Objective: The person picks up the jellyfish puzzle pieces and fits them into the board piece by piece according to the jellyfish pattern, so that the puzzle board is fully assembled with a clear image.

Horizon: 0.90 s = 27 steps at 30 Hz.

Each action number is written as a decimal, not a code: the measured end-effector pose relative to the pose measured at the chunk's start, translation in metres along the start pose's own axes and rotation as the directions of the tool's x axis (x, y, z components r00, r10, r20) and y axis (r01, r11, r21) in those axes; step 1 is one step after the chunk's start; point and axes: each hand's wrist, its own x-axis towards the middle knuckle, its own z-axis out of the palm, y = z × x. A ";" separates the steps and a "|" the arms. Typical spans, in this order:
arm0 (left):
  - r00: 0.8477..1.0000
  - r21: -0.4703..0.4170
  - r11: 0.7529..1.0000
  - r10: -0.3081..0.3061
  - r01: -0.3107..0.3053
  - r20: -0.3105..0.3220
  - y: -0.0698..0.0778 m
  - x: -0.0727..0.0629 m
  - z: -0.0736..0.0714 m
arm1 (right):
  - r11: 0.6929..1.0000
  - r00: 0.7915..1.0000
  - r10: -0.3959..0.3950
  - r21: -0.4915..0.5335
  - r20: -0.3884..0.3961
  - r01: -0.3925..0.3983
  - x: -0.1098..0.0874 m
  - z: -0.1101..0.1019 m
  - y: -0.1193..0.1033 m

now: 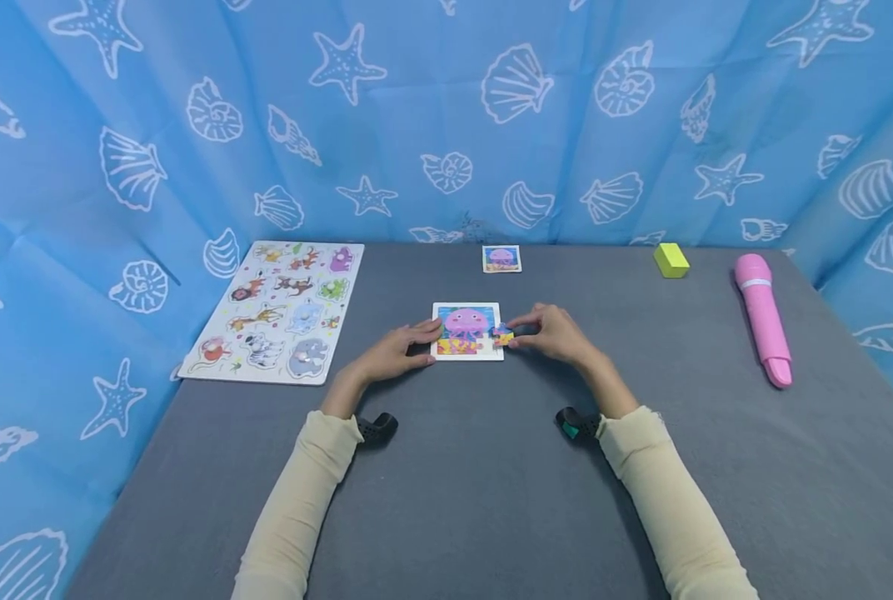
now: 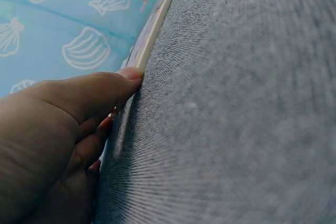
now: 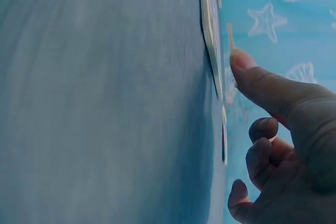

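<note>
A small jigsaw puzzle board (image 1: pixel 466 357) with a pink jellyfish picture lies at the middle of the table, a pale gap showing at its lower right. My left hand (image 1: pixel 396 352) steadies the board from its left side, fingers fairly straight and thumb by the near corner. In the left wrist view, the left thumb (image 2: pixel 113 88) touches the board's pale edge. Between thumb and fingertips, my right hand (image 1: pixel 555 333) pinches a colourful puzzle piece (image 1: pixel 502 335) over the board's right edge. From the right wrist, that piece (image 3: pixel 230 36) appears edge-on, raised above the board.
A white animal peg board (image 1: pixel 266 367) lies at the left. Behind the puzzle is a small jellyfish picture card (image 1: pixel 501 259). A yellow-green block (image 1: pixel 671 261) and a pink toy microphone (image 1: pixel 765 321) are on the right. A blue seashell curtain (image 1: pixel 409 108) borders the grey table.
</note>
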 end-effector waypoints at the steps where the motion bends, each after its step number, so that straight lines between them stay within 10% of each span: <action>1: 1.000 -0.002 1.000 -0.003 0.003 0.003 0.000 0.000 0.000 | 1.000 1.000 -0.005 0.006 0.006 0.005 0.002 0.003 -0.003; 27: 1.000 0.003 1.000 -0.022 0.022 0.008 0.001 0.000 -0.001 | 0.994 0.998 -0.026 -0.108 0.051 0.032 0.011 0.022 -0.016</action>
